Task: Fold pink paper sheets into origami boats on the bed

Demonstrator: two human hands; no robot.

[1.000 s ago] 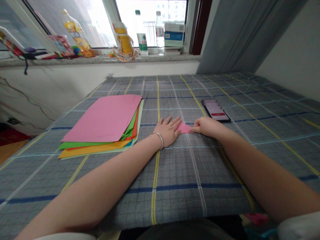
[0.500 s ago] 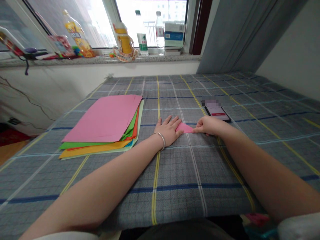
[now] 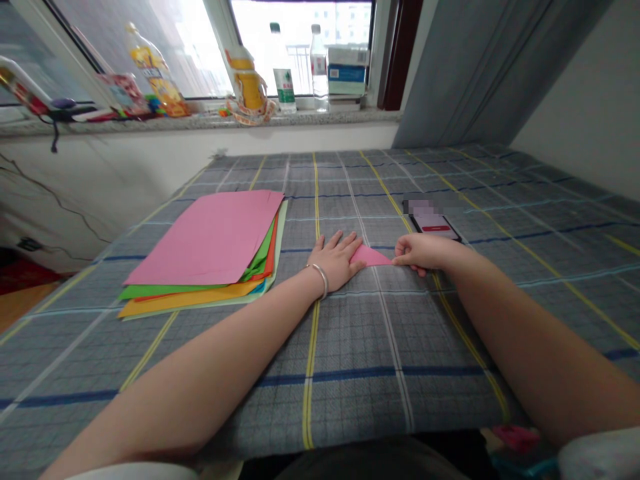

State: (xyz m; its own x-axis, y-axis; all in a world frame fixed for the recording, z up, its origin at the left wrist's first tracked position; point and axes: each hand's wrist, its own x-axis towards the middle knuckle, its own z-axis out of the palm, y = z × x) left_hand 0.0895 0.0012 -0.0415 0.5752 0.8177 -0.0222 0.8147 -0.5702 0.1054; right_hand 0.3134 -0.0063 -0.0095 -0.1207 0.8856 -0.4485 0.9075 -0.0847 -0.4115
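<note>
A small piece of pink folded paper (image 3: 371,257) lies on the plaid cloth, tapering to a point on its right. My left hand (image 3: 336,259), with a silver bangle at the wrist, rests flat over the paper's left part, fingers spread, hiding that side. At the paper's right tip, my right hand (image 3: 414,253) is closed, with thumb and forefinger pinching the corner. Just behind the right hand lies a phone (image 3: 434,225) with its screen lit.
To the left is a stack of coloured paper (image 3: 205,233), pink on top. Plaid cloth (image 3: 350,333) covers the table. Along the windowsill (image 3: 200,121) stand a yellow cup (image 3: 249,83), bottles (image 3: 319,70) and boxes (image 3: 347,72). A grey curtain (image 3: 450,73) hangs at the right.
My right hand has slid slightly to the right along the paper's edge, so more of its pink tip shows. My left hand has stayed nearly still on the paper.
</note>
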